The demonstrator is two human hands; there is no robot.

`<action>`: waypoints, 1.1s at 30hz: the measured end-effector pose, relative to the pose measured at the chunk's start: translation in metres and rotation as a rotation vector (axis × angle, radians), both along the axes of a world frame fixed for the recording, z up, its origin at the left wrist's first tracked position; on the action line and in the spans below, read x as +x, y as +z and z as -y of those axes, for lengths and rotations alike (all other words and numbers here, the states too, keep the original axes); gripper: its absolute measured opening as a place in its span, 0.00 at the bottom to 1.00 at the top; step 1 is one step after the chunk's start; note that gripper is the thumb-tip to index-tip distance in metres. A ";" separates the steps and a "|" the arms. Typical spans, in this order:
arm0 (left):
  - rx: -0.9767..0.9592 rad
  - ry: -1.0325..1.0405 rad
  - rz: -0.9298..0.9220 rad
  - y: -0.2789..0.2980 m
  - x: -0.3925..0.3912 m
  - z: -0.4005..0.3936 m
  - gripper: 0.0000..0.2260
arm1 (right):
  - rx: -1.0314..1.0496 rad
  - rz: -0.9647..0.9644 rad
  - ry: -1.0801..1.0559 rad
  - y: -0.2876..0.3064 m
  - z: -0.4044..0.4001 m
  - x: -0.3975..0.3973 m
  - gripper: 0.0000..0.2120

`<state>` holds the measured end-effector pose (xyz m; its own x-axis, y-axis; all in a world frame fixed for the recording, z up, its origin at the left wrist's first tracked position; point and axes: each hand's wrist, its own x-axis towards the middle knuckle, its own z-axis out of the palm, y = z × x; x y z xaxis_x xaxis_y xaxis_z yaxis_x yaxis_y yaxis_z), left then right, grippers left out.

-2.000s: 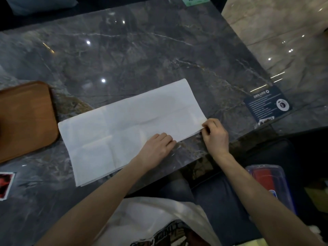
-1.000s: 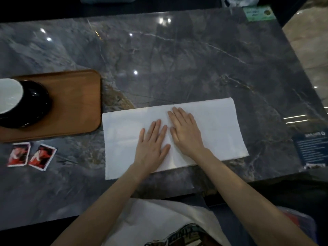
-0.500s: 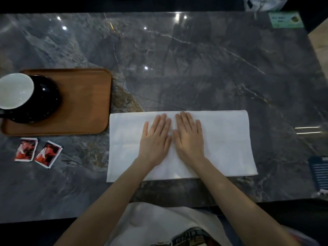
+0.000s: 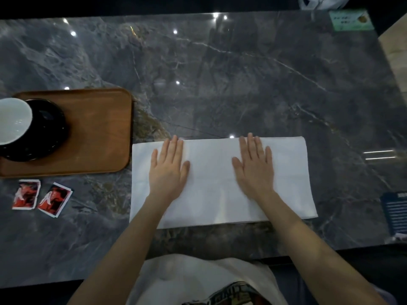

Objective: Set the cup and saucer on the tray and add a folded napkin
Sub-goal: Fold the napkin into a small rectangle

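A white napkin [image 4: 211,183], folded into a long rectangle, lies flat on the dark marble table near the front edge. My left hand [image 4: 168,170] presses flat on its left part, fingers straight. My right hand [image 4: 254,168] presses flat on its right part, also with straight fingers. A wooden tray [image 4: 99,133] sits to the left of the napkin. On its left side a black saucer [image 4: 46,137] carries a cup with a white inside [image 4: 12,121], partly cut off by the frame's edge.
Two small red and white packets [image 4: 41,198] lie in front of the tray. A green card [image 4: 350,19] sits at the far right corner, a dark blue card [image 4: 396,212] at the right edge. The table's front edge runs just above my lap.
My hands, side by side at the napkin's middle half a second ago, have slid apart toward its ends. Earlier they moved from the napkin's near edge onto its top. The view has shifted left.
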<state>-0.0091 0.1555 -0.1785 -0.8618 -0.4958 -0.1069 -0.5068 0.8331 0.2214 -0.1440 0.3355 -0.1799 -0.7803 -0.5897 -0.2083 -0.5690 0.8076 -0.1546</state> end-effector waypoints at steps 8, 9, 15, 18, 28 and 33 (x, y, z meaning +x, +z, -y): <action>0.028 0.064 0.030 0.001 0.011 0.012 0.30 | 0.033 -0.018 -0.205 0.002 -0.029 -0.016 0.35; 0.028 0.101 0.035 0.001 0.014 0.014 0.31 | 0.031 -0.028 -0.219 0.003 -0.034 -0.019 0.36; -0.009 0.143 0.041 0.004 0.031 0.025 0.31 | 0.060 0.005 -0.260 0.009 -0.056 -0.033 0.33; -0.022 0.142 0.026 0.008 0.026 0.013 0.29 | 0.003 0.067 -0.311 0.014 -0.048 -0.026 0.32; 0.020 -0.226 0.039 0.003 0.049 -0.067 0.24 | -0.079 0.019 0.027 0.007 -0.022 0.081 0.30; 0.026 -0.133 0.031 0.003 0.074 -0.041 0.25 | -0.008 -0.041 -0.070 0.002 -0.064 0.062 0.34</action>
<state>0.0645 0.1967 -0.1757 -0.9160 -0.3738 -0.1459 -0.3989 0.8877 0.2298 -0.0824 0.3996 -0.1777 -0.8274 -0.5349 -0.1711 -0.5172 0.8445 -0.1391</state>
